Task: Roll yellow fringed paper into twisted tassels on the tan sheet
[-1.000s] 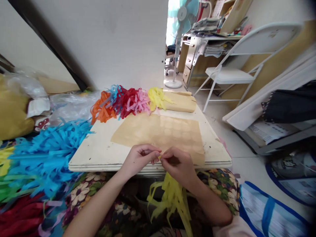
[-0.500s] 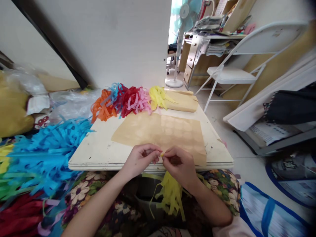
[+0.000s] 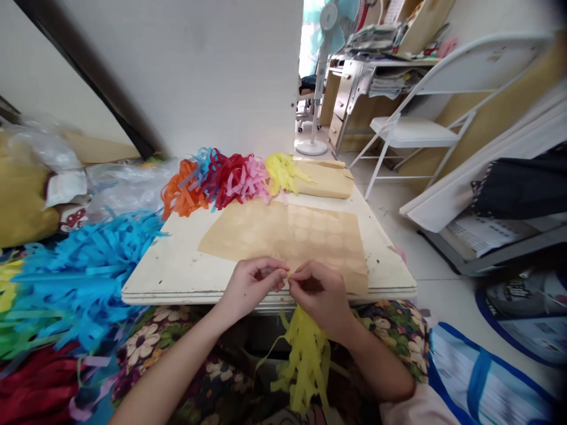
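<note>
A yellow paper tassel (image 3: 305,360) hangs below the front edge of the table, its fringe strips dangling over my lap. Its narrow top is pinched between the fingertips of my left hand (image 3: 259,283) and my right hand (image 3: 319,289), which meet just above the table edge. Both hands are closed, thumb against fingers, with a small yellow bit showing between them. Under and behind the hands lies a flat sheet of brown paper (image 3: 283,230). My right hand hides part of the tassel's upper end.
Orange (image 3: 183,195), red (image 3: 228,177), pink (image 3: 254,180) and yellow fringed tassels (image 3: 283,171) lie along the back of the cream table (image 3: 163,265), beside a folded brown paper (image 3: 325,180). Blue fringed paper (image 3: 88,277) is piled at the left. A white folding chair (image 3: 416,130) stands back right.
The yellow tassel's fringe has swung and hangs lower and straighter. Both hands keep their pinch at nearly the same place, and the view has shifted slightly.
</note>
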`<state>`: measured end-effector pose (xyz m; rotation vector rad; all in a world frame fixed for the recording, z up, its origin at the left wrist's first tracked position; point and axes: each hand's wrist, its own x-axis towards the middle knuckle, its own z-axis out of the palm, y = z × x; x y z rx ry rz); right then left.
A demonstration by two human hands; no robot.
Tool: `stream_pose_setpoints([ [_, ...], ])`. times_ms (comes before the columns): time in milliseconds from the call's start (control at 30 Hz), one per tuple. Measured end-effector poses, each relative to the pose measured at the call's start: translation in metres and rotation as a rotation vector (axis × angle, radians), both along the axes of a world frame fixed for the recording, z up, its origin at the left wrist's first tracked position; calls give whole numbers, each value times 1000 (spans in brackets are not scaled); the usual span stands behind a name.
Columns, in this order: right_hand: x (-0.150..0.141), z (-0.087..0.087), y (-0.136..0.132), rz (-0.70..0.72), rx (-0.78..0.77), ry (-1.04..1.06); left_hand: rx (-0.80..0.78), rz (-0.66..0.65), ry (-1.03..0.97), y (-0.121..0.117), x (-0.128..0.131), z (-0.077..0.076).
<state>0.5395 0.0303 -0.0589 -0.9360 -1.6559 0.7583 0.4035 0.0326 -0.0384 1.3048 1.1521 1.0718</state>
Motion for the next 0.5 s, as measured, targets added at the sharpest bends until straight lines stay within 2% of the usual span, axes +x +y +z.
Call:
stream_pose_setpoints([
  [333, 2, 0, 0, -14, -59, -65, 24, -19, 69, 2, 0, -3],
  [500, 2, -1, -1, -27, -84, 24, 29, -32, 104, 1, -1, -1],
])
